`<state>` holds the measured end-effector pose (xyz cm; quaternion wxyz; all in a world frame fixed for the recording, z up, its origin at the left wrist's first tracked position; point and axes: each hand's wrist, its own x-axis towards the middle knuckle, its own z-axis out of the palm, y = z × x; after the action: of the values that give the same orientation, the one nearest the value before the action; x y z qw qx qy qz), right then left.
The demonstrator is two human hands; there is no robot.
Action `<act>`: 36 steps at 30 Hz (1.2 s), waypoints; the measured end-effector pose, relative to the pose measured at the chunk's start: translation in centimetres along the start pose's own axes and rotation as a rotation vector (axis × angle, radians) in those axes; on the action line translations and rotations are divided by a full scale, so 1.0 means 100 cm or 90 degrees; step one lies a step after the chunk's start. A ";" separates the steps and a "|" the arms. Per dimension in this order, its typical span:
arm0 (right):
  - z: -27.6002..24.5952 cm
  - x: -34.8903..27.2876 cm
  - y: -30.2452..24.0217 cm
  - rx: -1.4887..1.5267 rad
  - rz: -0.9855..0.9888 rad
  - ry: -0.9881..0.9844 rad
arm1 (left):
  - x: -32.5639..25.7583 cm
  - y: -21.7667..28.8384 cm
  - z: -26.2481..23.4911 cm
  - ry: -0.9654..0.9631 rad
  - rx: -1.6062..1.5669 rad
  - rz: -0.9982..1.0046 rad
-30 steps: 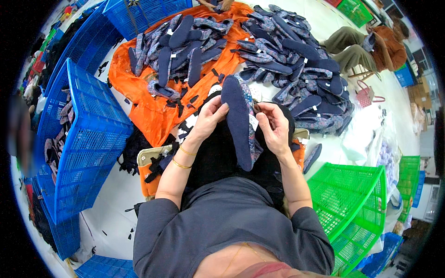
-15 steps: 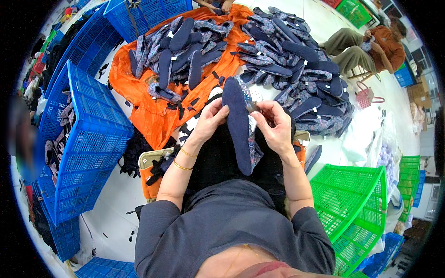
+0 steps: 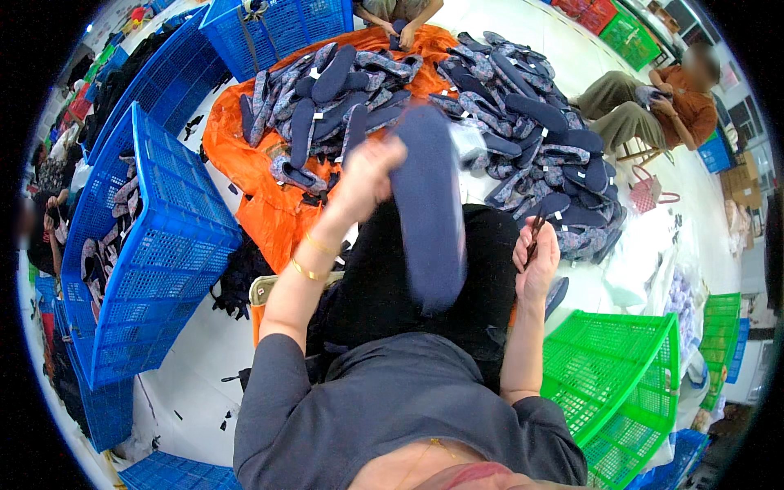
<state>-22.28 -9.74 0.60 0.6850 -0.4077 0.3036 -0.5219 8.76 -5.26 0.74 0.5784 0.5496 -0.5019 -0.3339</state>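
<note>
My left hand (image 3: pixel 367 180), smeared by motion, grips a cloth slipper (image 3: pixel 429 212) by its edge. The slipper's dark navy sole faces up, and it hangs above my black-clad lap. Off to the right, my right hand (image 3: pixel 536 260) is closed around small dark thread snips (image 3: pixel 535 233), their tip pointing up. Ahead of my knees lies a big heap of navy, flower-patterned slippers (image 3: pixel 543 155). A second heap of slippers (image 3: pixel 331 77) rests on an orange sheet (image 3: pixel 233 155).
Blue plastic crates (image 3: pixel 175 269) stand at the left, one holding slippers. A green crate (image 3: pixel 608 367) is near my right elbow. Across the sheet, a co-worker's hands (image 3: pixel 400 34) hold a dark piece. Another person (image 3: pixel 665 102) sits far right, beside a pink checked bag (image 3: pixel 649 192).
My right hand has come away from the slipper toward the right, with the snips. My left hand has shifted slightly left with the slipper, which now shows more of its sole.
</note>
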 end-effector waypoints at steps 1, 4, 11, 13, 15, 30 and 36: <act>-0.003 0.000 0.000 0.005 -0.009 0.002 | 0.026 -0.003 -0.024 0.087 0.015 -0.060; -0.008 0.003 0.002 0.028 0.022 0.000 | 0.065 -0.033 -0.056 0.335 -0.359 -0.041; -0.061 0.047 -0.010 -0.224 0.011 0.161 | -0.020 -0.026 0.022 0.064 -0.078 -0.064; -0.101 0.076 -0.007 -0.142 0.053 0.146 | -0.038 -0.022 0.036 0.117 -0.071 -0.030; -0.141 0.112 0.012 -0.129 0.103 0.145 | -0.049 -0.022 0.047 0.155 -0.018 -0.001; -0.283 0.422 0.241 -0.654 0.321 0.218 | -0.022 -0.033 0.039 0.248 0.067 -0.075; -0.250 0.464 0.298 -0.484 0.227 0.439 | -0.023 -0.038 0.028 0.310 0.050 -0.110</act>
<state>-16.81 -56.81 -37.16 0.4278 -0.3743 0.7423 -0.3547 6.07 -4.61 -3.80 0.6295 0.6769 -0.3115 -0.2202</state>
